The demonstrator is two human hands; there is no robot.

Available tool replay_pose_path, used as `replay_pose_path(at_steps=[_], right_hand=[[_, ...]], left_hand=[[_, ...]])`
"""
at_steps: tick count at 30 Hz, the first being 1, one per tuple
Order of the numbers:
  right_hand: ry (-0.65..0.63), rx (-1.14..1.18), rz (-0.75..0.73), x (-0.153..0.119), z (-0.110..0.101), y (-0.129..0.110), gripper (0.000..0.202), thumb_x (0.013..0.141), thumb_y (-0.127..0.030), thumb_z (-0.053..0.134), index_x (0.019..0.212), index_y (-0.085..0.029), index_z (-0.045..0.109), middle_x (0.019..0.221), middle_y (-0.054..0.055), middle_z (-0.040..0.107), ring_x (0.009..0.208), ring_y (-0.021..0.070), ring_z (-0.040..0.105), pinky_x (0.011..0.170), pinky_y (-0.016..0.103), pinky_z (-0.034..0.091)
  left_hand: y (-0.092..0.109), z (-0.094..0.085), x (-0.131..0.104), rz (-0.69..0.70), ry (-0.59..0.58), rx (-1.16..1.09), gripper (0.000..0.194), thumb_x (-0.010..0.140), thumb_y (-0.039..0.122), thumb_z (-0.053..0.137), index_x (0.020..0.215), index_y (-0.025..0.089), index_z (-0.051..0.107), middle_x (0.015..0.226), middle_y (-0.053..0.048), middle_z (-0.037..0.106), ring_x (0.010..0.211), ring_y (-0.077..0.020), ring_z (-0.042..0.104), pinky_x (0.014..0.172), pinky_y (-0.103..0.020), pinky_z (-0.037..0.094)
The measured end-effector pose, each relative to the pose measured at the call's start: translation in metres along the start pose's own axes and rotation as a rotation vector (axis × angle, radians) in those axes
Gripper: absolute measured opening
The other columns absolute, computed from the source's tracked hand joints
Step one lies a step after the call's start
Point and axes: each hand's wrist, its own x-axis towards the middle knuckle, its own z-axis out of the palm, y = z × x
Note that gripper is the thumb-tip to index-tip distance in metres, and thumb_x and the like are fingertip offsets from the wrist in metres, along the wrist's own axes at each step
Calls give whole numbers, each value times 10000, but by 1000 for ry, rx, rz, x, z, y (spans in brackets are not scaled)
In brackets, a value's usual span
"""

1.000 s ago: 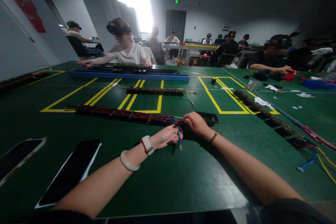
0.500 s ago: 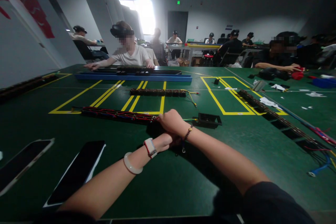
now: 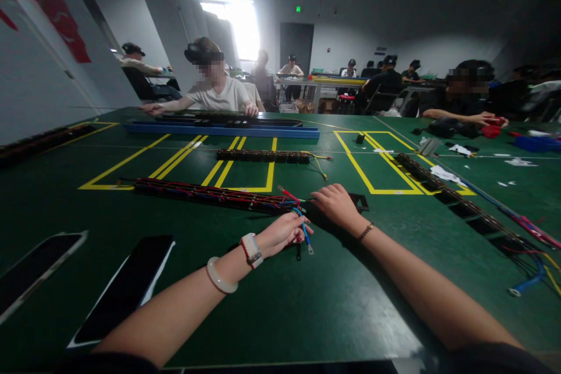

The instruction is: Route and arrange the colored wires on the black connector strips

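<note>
A long black strip with red and blue wires along it lies across the green table. At its right end my left hand has its fingers closed on a blue cable with a ring lug. A red cable sticks up beside it, and a black lug hangs below. My right hand is to the right, palm down, over a green-yellow wire and next to a black frame that it partly covers; what its curled fingers hold, if anything, is hidden.
A shorter black strip lies farther back, a blue rail beyond it. Another long strip with cables runs down the right. Two phones lie at the left. A person sits across the table, another at the right.
My right hand has moved right, off the strip's end and away from my left hand. The red and blue cables at that end have come into view.
</note>
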Motion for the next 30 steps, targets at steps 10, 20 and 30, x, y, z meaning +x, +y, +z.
replay_pose_path(at_steps=[10,20,30], right_hand=[[-108,-33,-37,-8,4,4,238,932,-208,443,1041,-206,655,840,66,617,830,191,468,861,336,262],[-126,-22,-50,-7,2,4,254,938,-204,415,1027,-193,653,847,71,618,848,196,472,881,343,260],[81,475,134,10,-23,-20,354,906,-297,497,1247,-200,513,1105,82,601,1026,188,527,927,355,345]], left_hand=[[19,-10,-5,6,-20,438,216,871,318,494,815,111,509,644,-10,573,382,-36,394,391,-179,248],[40,-31,-10,166,-76,1043,281,842,343,514,625,169,476,514,8,528,465,-100,467,489,-208,312],[33,-22,-4,14,-9,806,343,878,451,432,769,136,511,544,-14,572,349,-85,461,385,-187,316]])
